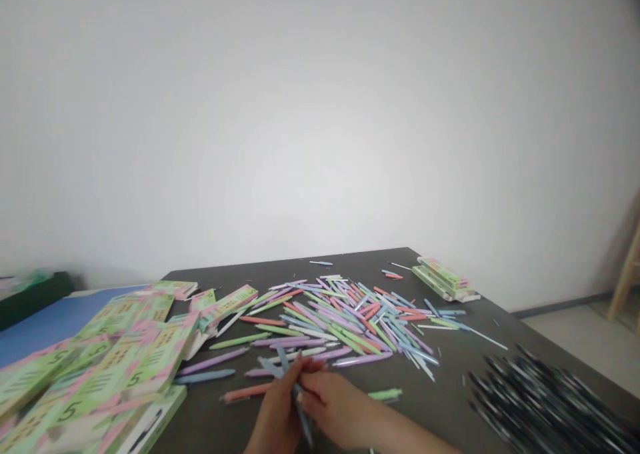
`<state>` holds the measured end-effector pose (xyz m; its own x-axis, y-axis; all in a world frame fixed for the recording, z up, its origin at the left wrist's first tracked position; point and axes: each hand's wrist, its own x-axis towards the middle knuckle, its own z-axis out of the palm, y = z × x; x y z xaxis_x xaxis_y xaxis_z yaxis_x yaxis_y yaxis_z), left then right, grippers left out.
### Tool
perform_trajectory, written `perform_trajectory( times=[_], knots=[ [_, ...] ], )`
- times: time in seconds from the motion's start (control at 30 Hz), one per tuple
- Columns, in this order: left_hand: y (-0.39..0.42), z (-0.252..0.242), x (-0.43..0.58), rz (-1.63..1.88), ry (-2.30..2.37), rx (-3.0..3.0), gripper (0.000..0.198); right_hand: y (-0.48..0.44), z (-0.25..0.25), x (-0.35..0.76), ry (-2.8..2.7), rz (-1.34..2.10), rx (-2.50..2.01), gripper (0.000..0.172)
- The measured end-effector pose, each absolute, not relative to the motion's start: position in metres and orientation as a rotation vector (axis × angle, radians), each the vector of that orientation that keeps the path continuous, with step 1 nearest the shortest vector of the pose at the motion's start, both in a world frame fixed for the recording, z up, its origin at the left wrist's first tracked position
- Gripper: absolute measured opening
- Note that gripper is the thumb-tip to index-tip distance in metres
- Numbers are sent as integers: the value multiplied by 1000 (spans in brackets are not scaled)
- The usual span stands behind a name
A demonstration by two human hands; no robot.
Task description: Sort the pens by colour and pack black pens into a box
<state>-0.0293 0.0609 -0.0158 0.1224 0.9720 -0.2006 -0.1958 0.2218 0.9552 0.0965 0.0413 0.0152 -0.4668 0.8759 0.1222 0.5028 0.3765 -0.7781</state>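
Observation:
Close together at the table's near edge, my left hand (pixel 280 407) and my right hand (pixel 337 401) are both closed. Light blue pens (pixel 281 359) stick out above and below my left hand's fingers. The fingertips of my right hand pinch a blue pen (pixel 303 419) between the two hands; its exact grip is partly hidden. Just beyond lies a wide pile of pastel pens (pixel 345 317) in purple, green, blue and coral. A coral pen (pixel 247 393) lies left of my left hand, and a green pen (pixel 385 395) lies behind my right wrist.
Printed pen boxes (pixel 145 354) are heaped on the left, with more boxes (pixel 443 277) at the far right corner. Many black pens or refills (pixel 545 401) lie bunched at the right. A blue surface (pixel 50 317) adjoins the dark table (pixel 225 427); a white wall stands behind.

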Motion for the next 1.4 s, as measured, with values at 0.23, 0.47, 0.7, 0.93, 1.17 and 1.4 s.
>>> perform_trajectory(
  times=[0.23, 0.47, 0.7, 0.93, 1.17, 1.4],
  knots=[
    [91, 29, -128, 1092, 1428, 1241, 32, 142, 11, 101, -2130, 267, -1766, 35],
    [118, 66, -217, 509, 1999, 1905, 12, 178, -11, 89, -2246, 251, -1794, 21],
    [125, 20, -195, -25, 2008, 2256, 17, 191, -9, 88, -2219, 274, -1811, 21],
    [139, 22, -193, 283, 1928, 2255, 19, 193, -16, 88, -2160, 205, -1800, 23],
    [155, 60, -173, 1111, 1687, 1638, 11, 189, -15, 79, -2206, 237, -1704, 18],
    [139, 49, -134, 1259, 1144, 674, 7, 186, -9, 77, -2113, 270, -1736, 14]
  ],
)
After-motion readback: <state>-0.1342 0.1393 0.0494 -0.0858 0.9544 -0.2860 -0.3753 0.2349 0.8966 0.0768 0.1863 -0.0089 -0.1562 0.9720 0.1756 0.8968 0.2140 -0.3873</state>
